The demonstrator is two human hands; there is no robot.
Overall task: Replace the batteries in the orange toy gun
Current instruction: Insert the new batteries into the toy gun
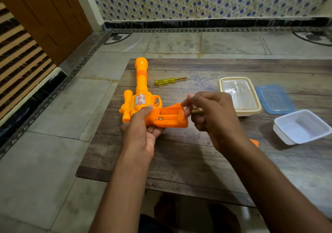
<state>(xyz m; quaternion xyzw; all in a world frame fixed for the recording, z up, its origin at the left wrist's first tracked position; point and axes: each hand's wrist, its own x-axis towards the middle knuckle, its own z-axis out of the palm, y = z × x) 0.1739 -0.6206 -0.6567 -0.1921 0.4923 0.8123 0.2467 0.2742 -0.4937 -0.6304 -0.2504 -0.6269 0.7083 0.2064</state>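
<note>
On a tiled floor by a patterned wall, a low wooden counter (179, 151) carries a yellow screwdriver (168, 80), two open tubs and a blue lid (274, 99). The left hand (142, 124) is wrapped around the body of the orange toy gun (140, 96), whose grip lies open with the battery bay (169, 116) showing. The right hand (213, 114) pinches a small battery (196, 110) just beside it. This looks like the battery swap itself; whether that cell is old or new I cannot tell, and the next move calls for matching its ends to the contacts.

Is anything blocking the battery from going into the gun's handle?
Nothing visible does. The right hand holds the battery right beside the open compartment in the gun, which the left hand steadies.
</note>
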